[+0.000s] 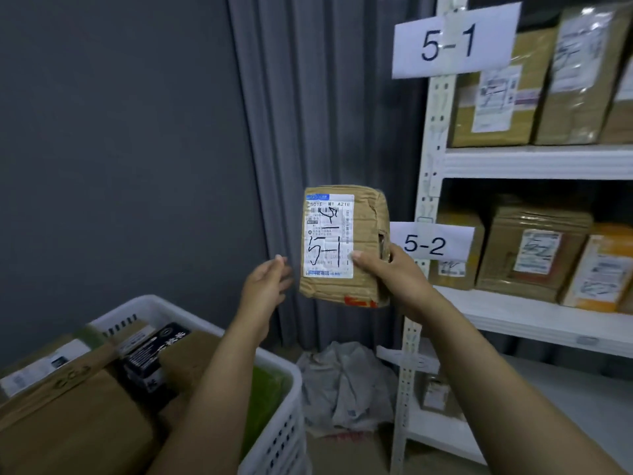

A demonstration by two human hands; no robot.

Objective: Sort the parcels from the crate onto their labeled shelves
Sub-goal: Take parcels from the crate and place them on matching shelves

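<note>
Label check: right hand (394, 275) grips the parcel (342, 241), left hand (265, 286) loose beside it; next, probably up to the 5-1 shelf (534, 161).

The parcel (368, 228) was brown cardboard, creased and dented, with a faint sheen of clear tape. Its label (329, 234) was smooth white paper, printed and inked in black. The crate (284, 437) was smooth white plastic, perforated. The shelf upright (433, 159) looked like white-painted metal, and the signs (452, 42) on it were matt white paper. The curtain (308, 114) was grey cloth in soft pleats and the wall (120, 132) was matt grey. The shelved boxes (534, 255) were cardboard under glossy tape. A crumpled grey bag (346, 382) looked like thin plastic.
</note>
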